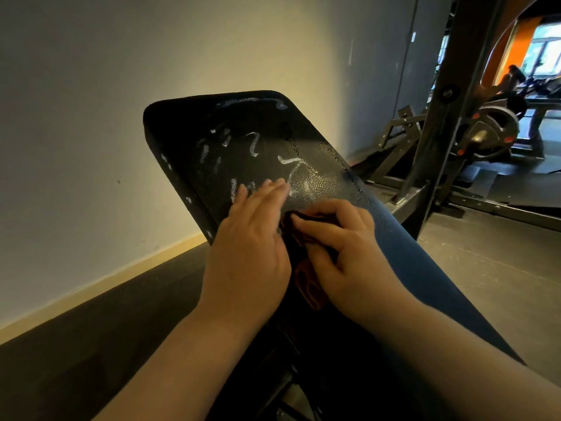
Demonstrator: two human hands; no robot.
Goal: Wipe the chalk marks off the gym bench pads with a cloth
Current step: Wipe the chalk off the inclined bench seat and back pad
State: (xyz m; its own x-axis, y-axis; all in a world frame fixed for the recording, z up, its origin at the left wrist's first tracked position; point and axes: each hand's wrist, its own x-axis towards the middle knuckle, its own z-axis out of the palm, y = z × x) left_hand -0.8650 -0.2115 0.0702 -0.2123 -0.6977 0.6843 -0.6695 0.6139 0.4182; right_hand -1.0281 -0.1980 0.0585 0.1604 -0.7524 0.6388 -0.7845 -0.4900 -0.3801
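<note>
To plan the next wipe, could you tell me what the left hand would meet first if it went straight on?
The left hand, flat on the bench pad, would probably first reach the bright chalk stroke just beyond its fingertips, though depth is hard to judge.

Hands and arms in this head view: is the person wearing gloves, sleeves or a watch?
No. The left hand and right hand are bare, with no gloves, rings or watch visible. Both forearms are uncovered up to the picture's lower edge; no sleeve shows.
</note>
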